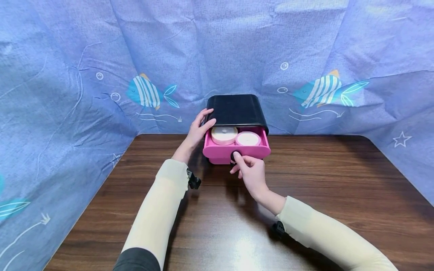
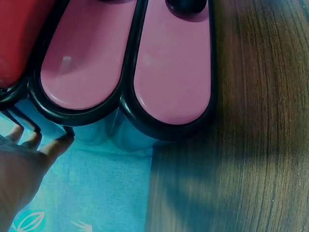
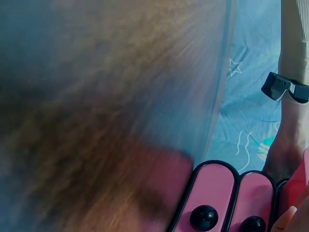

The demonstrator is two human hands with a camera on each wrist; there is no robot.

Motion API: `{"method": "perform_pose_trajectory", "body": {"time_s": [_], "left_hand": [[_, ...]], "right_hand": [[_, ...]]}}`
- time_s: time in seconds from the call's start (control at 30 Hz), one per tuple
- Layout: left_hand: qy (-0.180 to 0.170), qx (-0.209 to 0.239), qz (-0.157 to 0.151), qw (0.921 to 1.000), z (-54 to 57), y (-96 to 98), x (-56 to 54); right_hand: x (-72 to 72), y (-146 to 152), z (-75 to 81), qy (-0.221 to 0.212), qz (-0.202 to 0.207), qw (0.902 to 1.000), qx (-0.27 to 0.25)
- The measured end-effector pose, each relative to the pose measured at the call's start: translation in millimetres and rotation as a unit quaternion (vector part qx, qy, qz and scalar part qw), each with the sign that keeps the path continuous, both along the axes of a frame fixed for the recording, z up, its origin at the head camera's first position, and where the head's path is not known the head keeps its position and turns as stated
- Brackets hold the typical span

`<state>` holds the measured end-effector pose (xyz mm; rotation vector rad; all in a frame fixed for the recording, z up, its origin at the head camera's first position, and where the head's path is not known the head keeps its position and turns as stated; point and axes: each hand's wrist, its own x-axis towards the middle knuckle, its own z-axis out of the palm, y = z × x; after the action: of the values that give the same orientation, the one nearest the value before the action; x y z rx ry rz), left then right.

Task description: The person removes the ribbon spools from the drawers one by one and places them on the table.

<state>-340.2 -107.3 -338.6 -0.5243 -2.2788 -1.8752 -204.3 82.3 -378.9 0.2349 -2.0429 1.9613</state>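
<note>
A small black cabinet (image 1: 235, 110) with pink drawers stands at the table's back edge. Its top drawer (image 1: 217, 152) is pulled partly out and holds two round, flat rolls that look like ribbon: a cream one (image 1: 224, 135) and a white-and-pink one (image 1: 248, 139). My left hand (image 1: 199, 126) rests against the cabinet's left side, fingers stretched over its upper edge. With thumb and fingers, my right hand (image 1: 251, 171) pinches the black knob (image 1: 234, 156) on the top drawer. Two closed lower drawers (image 2: 174, 72) show in the left wrist view.
The brown wooden table (image 1: 210, 226) reaches toward me and to both sides. A blue cloth (image 1: 234, 45) with fish prints hangs right behind the cabinet. Small black cameras (image 1: 194, 180) sit at both wrists.
</note>
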Motion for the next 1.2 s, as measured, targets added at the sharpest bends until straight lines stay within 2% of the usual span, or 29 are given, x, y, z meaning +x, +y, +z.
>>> {"method": "perform_pose_trajectory", "body": {"time_s": [0.33, 0.67, 1.2], "left_hand": [[0.003, 0.004, -0.003, 1.0, 0.2, 0.8, 1.8], [0.005, -0.001, -0.002, 1.0, -0.6, 0.0, 1.1], [0.008, -0.003, 0.002, 1.0, 0.6, 1.3, 3.0]], "right_hand": [[8.2, 0, -1.5, -0.008, 0.0, 1.0, 0.003], [11.6, 1, -0.8, -0.041, 0.009, 0.9989, 0.022], [13.6, 4, -7.3, -0.005, 0.018, 0.9993, 0.031]]}}
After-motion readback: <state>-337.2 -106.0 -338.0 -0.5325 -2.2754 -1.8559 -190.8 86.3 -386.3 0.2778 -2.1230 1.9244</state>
